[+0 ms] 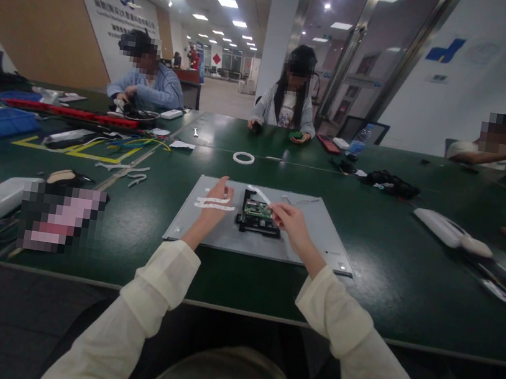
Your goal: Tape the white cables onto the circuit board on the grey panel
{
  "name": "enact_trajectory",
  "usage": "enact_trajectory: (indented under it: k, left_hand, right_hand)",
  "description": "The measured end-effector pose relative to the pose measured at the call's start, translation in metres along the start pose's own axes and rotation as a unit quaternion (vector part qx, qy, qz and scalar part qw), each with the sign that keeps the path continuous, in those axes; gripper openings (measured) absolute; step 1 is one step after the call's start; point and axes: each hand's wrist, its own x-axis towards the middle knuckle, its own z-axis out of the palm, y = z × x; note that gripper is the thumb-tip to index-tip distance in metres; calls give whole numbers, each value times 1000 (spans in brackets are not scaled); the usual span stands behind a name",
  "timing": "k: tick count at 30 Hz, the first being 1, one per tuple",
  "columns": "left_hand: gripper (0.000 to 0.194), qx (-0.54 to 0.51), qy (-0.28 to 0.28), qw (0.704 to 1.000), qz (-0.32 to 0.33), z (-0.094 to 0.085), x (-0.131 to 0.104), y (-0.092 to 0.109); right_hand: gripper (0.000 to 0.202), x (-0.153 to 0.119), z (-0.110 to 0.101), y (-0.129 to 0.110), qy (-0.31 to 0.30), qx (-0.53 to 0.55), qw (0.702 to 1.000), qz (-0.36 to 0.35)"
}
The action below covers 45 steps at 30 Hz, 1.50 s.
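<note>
Cream sleeves [159, 283] reach over the near edge of the green table [240, 282] to a flat grey panel [314, 223]. On it, between the hands, lies a black frame [259, 230] with a green circuit board [257, 210] set in it. The right hand [293, 223] is at the frame's right side, thumb and finger closed in what looks like a pinch on the end of a white strip [258, 194] that slants over the frame's far part. The left hand [215, 209] is raised at the left, fingers loosely open, with more white strips [213, 201] across it.

The step in hand looks like placing or lining up the pinched strip at the board; the next move seems to call for a light, steady pinch and a straight strip.

Farther off sits a white ring [243, 158]; beyond it, a person [287, 109] holds a green piece [296, 135].
</note>
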Motion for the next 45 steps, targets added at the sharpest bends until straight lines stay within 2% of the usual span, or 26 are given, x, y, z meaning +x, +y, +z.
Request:
enact_trajectory:
  k: [4,7,12,17,21,24,31,34,39,45]
  left_hand:
    - [34,-124,-39,990,-62,2,0,2]
    - [32,-196,-51,975,-92,0,-1,7]
    - [23,-246,-72,963,-86,-6,-2,16]
    - [15,-205,-67,976,-23,-7,0,14]
    - [14,-207,-56,977,-8,-2,1,7]
    - [5,-213,-55,975,-9,1,1,4]
    - [7,-217,-83,972,18,6,-1,1]
    - [10,-168,-92,980,53,9,-2,-3]
    - [13,-86,-61,993,59,6,-2,-4]
    - [16,-93,9,995,47,-4,-2,4]
  right_hand:
    - [37,-3,7,1,-69,-38,997,-6]
    - [37,-3,7,2,-82,-58,995,-21]
    - [36,-1,5,8,-107,-71,990,-55]
    - [31,-4,5,8,-133,-106,982,-79]
    - [23,-12,8,2,-157,-178,963,-127]
    - [18,-16,9,0,-180,-225,942,-172]
    - [12,-15,7,0,-199,-299,906,-226]
    - [11,-16,6,-3,-205,-321,895,-232]
    - [11,-15,4,-4,-192,-336,899,-206]
    - [11,-16,5,-3,-172,-312,920,-166]
